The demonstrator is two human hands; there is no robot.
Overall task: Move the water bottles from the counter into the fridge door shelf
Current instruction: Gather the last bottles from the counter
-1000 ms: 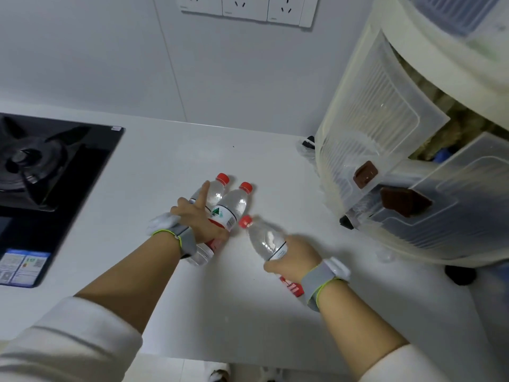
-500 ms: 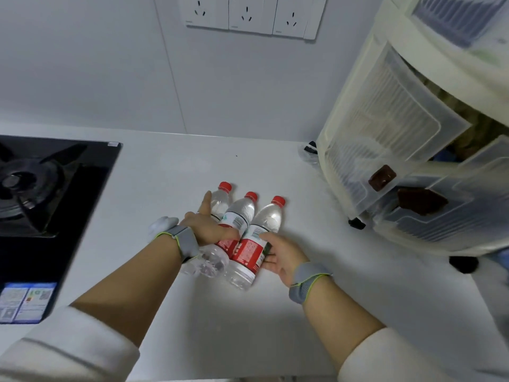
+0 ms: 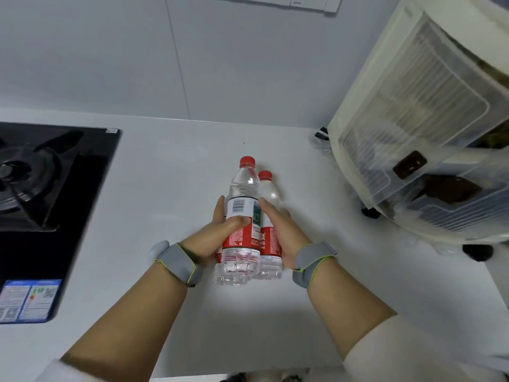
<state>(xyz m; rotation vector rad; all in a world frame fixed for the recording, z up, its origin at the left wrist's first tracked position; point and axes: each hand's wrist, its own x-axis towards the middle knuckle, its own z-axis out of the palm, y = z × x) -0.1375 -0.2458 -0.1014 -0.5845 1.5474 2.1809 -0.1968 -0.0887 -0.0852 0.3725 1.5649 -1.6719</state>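
The water bottles were clamped as a bundle between the left hand and the right hand, just above the counter; both grips closed on the labelled mid-sections; judged full, heavy, smooth-walled and slippery; mid-body hold advised

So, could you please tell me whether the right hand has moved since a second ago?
Yes. The right hand has moved left, away from the plastic storage unit, to press the water bottles against the left hand.

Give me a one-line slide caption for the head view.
Both hands, left hand and right hand, clasp bundled water bottles above the counter.
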